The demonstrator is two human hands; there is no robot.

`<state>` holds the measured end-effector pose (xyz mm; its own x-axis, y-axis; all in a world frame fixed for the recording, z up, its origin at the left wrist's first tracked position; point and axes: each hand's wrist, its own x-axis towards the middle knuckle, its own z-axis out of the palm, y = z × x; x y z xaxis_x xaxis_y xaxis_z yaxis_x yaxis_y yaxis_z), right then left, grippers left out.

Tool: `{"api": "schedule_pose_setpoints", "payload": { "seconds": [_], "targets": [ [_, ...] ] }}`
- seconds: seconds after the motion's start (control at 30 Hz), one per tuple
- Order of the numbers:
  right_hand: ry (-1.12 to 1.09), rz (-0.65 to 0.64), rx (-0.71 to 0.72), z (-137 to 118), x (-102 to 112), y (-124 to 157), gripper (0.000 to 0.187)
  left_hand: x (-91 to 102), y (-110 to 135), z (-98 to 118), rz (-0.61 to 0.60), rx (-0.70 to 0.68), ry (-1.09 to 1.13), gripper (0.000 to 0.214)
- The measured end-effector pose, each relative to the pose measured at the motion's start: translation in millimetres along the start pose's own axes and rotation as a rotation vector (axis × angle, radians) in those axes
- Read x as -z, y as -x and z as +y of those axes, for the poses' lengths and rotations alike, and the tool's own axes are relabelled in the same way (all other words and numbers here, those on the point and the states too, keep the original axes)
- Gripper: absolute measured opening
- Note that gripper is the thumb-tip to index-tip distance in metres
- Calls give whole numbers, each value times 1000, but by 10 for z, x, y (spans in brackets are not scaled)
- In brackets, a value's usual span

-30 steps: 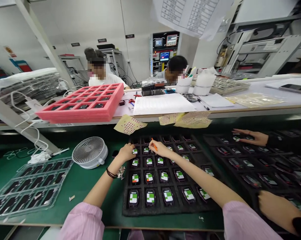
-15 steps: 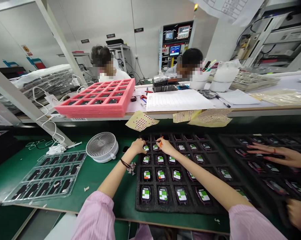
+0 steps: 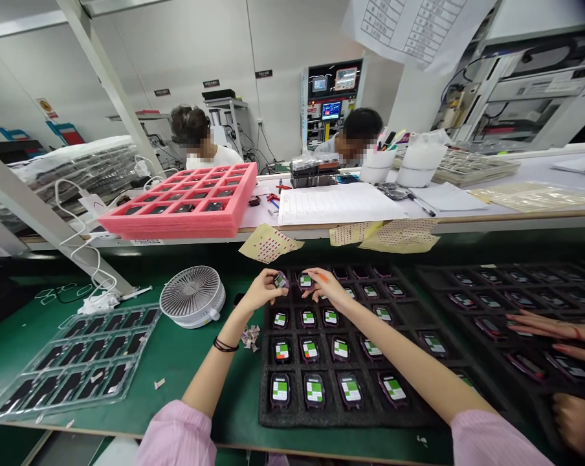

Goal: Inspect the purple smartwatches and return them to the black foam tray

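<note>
My left hand [image 3: 258,292] is closed on a small smartwatch body [image 3: 281,279] with a lit green-and-white screen, tilted above the far left of a black foam tray [image 3: 292,417]. Beside it, my right hand [image 3: 327,288] grips another lit smartwatch body [image 3: 305,281] by its edge. A slim orange thing [image 3: 323,277] shows among the right fingers; its kind is unclear. Several more watch bodies [image 3: 314,389] lie face up in the tray's compartments, most with green-and-white screens. My right forearm hides part of the tray.
Left of the tray are a white fan [image 3: 193,294], small scraps [image 3: 250,338] and a clear tray of black parts [image 3: 74,404]. A co-worker's hand [image 3: 554,333] rests over a second black tray [image 3: 438,285] at right. A shelf [image 3: 268,226] with a pink foam tray [image 3: 176,226] runs behind.
Both hands have lifted the watch bodies from their compartments, and the left one is now tilted. The orange thing has shifted back in my right hand. The camera view has tipped slightly upward.
</note>
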<state>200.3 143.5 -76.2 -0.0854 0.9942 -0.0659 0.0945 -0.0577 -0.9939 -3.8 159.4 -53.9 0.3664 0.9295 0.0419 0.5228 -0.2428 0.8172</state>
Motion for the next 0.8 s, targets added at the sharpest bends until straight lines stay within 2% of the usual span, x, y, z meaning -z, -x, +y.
{"api": "schedule_pose_setpoints", "payload": {
  "seconds": [0.17,0.3,0.43,0.53,0.67,0.8],
  "targets": [
    [-227,-57,67,-312,266,300,37,-13,15,444,-130,43,691,58],
    [-271,-41,128,-399,358,457,42,-94,18,622,-162,125,798,59],
    [-232,59,151,-381,427,550,34,-176,-11,616,-198,200,911,55],
    [-255,101,129,-366,468,595,36,-212,-23,617,-264,275,1029,50],
    [-276,121,124,-387,483,636,35,-242,-12,650,-338,310,1125,46],
    [-246,107,130,-408,480,653,32,-269,-15,642,-339,316,1187,52]
  ]
}}
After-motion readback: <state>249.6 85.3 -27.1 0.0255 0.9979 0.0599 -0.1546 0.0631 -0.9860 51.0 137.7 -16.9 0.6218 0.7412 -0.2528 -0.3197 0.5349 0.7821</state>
